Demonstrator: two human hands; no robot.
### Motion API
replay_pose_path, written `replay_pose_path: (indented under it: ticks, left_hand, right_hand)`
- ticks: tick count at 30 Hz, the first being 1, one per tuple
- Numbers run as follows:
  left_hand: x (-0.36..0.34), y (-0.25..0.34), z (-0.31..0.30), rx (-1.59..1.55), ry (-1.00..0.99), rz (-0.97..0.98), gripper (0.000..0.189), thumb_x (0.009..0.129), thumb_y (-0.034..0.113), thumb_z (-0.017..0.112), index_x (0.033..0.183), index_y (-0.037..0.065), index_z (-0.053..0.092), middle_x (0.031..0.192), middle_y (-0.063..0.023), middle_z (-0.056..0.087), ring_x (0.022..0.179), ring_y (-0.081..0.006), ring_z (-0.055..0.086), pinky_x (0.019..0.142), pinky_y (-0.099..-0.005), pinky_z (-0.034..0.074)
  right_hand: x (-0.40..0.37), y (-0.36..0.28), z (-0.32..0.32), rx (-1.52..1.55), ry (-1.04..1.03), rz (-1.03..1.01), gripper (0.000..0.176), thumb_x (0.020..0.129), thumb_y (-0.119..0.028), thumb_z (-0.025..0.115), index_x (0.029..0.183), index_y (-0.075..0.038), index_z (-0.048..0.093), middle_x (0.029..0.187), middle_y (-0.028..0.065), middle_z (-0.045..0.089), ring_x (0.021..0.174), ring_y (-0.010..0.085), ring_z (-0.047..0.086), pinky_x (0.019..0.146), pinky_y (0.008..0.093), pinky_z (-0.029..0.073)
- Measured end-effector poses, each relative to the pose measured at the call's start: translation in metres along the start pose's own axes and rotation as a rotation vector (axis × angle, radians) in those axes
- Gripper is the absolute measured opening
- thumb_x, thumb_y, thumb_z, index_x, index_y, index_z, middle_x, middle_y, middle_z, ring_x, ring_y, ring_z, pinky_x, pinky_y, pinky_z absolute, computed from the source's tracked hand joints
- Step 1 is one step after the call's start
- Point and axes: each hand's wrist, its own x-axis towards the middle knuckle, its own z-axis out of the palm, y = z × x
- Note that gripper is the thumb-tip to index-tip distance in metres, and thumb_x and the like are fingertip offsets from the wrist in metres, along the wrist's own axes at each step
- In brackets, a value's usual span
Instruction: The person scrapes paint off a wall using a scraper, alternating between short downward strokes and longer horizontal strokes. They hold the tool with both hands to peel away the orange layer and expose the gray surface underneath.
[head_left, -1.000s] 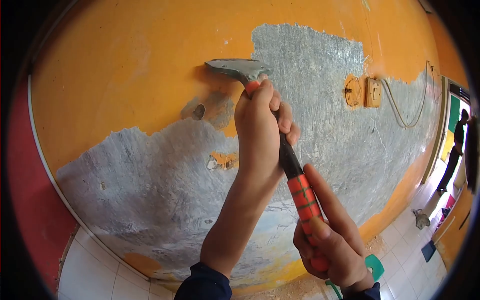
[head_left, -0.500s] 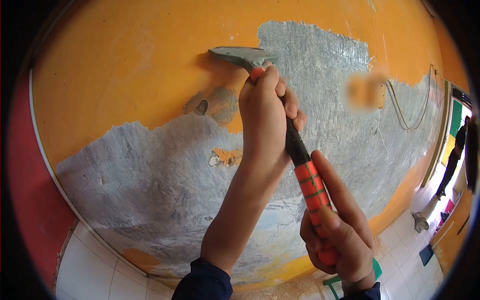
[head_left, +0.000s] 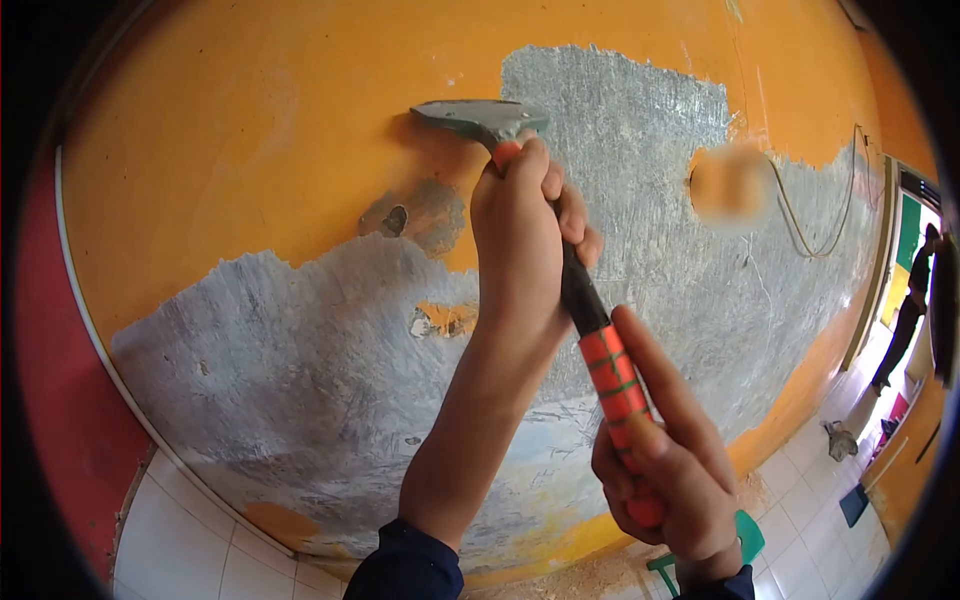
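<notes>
Scraper (head_left: 582, 290) held two-handed, slanting up leftward in front of wall (head_left: 200, 330). Left hand (head_left: 520, 225) closed round neck, just below broad head (head_left: 475, 113), which juts out past fist. Right hand (head_left: 685, 475) wrapped round red, green-lined handle (head_left: 613, 375) at lower end, forefinger laid along its side. Black shaft (head_left: 588, 307) bare between hands. Head mostly over orange paint (head_left: 250, 130) (whether edge touches, cannot tell), right end overlapping grey patch (head_left: 640, 215).

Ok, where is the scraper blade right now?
The scraper blade is at the upper centre of the head view, just above the left hand, between orange paint on its left and the grey patch on its right.
</notes>
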Motion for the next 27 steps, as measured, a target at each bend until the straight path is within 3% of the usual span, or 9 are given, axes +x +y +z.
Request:
replay_pose_path:
  ticks: [6,8,10,13,15,18,19,22,27]
  left_hand:
    - [0.006,-0.010,-0.004,0.004,-0.018,0.100,0.025,0.095,0.025,0.048,0.077,0.011,0.037,0.066,0.0021,0.040,0.043,-0.0059,0.038,0.035,-0.0241,0.034]
    - [-0.023,-0.028,-0.024,-0.022,0.071,-0.036,0.014,0.095,0.026,0.054,0.091,0.014,0.047,0.067,0.0037,0.039,0.041,-0.0046,0.035,0.029,-0.0210,0.028]
    - [-0.055,-0.047,-0.045,0.029,0.124,-0.055,0.020,0.097,0.028,0.049,0.105,0.010,0.051,0.067,0.0033,0.038,0.038,-0.0048,0.034,0.026,-0.0220,0.029]
    - [-0.093,-0.075,-0.073,0.084,0.179,-0.059,0.031,0.099,0.027,0.044,0.122,0.006,0.045,0.066,0.0029,0.038,0.037,-0.0054,0.034,0.027,-0.0222,0.030]
    - [-0.113,-0.086,-0.083,0.124,0.211,-0.114,0.036,0.100,0.025,0.041,0.129,0.004,0.038,0.066,0.0021,0.038,0.037,-0.0062,0.034,0.027,-0.0224,0.031]
    - [-0.124,-0.091,-0.085,0.147,0.250,-0.135,0.038,0.100,0.025,0.040,0.131,0.004,0.035,0.066,0.0014,0.038,0.037,-0.0068,0.034,0.028,-0.0222,0.032]
    - [-0.123,-0.093,-0.084,0.151,0.263,-0.137,0.038,0.100,0.025,0.040,0.131,0.004,0.035,0.066,0.0014,0.038,0.037,-0.0068,0.034,0.028,-0.0222,0.032]
    - [-0.118,-0.097,-0.081,0.152,0.271,-0.106,0.037,0.100,0.028,0.040,0.130,0.006,0.036,0.066,0.0019,0.038,0.037,-0.0066,0.033,0.028,-0.0219,0.033]
    - [-0.107,-0.097,-0.078,-0.140,0.226,-0.042,0.041,0.100,0.041,0.034,0.127,0.010,0.038,0.067,0.0026,0.039,0.040,-0.0077,0.036,0.029,-0.0223,0.035]
  right_hand:
    - [0.012,0.024,-0.020,0.005,-0.094,-0.116,0.065,0.096,-0.018,0.044,0.148,-0.003,0.009,0.062,-0.0028,0.042,0.048,0.0053,0.037,0.044,0.0196,0.030]
    - [-0.011,0.041,-0.026,-0.057,-0.015,0.092,0.064,0.095,-0.015,0.046,0.147,-0.003,0.012,0.065,-0.0013,0.047,0.050,0.0046,0.038,0.045,0.0192,0.031]
    - [-0.034,0.086,-0.034,-0.264,0.044,-0.019,0.062,0.093,-0.013,0.050,0.145,-0.002,0.019,0.071,0.0015,0.054,0.052,0.0034,0.040,0.049,0.0181,0.032]
    - [-0.062,0.123,-0.038,-0.209,0.170,0.138,0.066,0.088,-0.024,0.057,0.142,-0.004,0.024,0.062,0.0008,0.050,0.046,0.0045,0.040,0.045,0.0197,0.031]
    - [-0.082,0.147,-0.051,-0.191,0.175,0.112,0.066,0.091,-0.021,0.060,0.145,-0.002,0.025,0.121,0.0133,0.053,0.065,0.0063,0.043,0.058,0.0215,0.037]
    - [-0.095,0.158,-0.069,-0.443,0.099,-0.044,0.055,0.091,-0.014,0.059,0.139,0.000,0.035,0.116,0.0166,0.057,0.075,0.0112,0.054,0.067,0.0245,0.045]
    - [-0.095,0.158,-0.064,-0.406,0.171,-0.136,0.050,0.091,-0.014,0.058,0.136,0.001,0.040,0.117,0.0176,0.058,0.087,0.0166,0.058,0.076,0.0268,0.047]
    - [-0.095,0.165,-0.077,-0.653,0.172,-0.224,0.048,0.091,-0.012,0.058,0.134,0.003,0.041,0.116,0.0192,0.060,0.096,0.0200,0.059,0.082,0.0291,0.047]
    - [-0.091,0.150,-0.097,-0.645,0.124,-0.041,0.042,0.092,-0.010,0.052,0.130,0.006,0.044,0.116,0.0235,0.060,0.102,0.0250,0.061,0.086,0.0320,0.047]
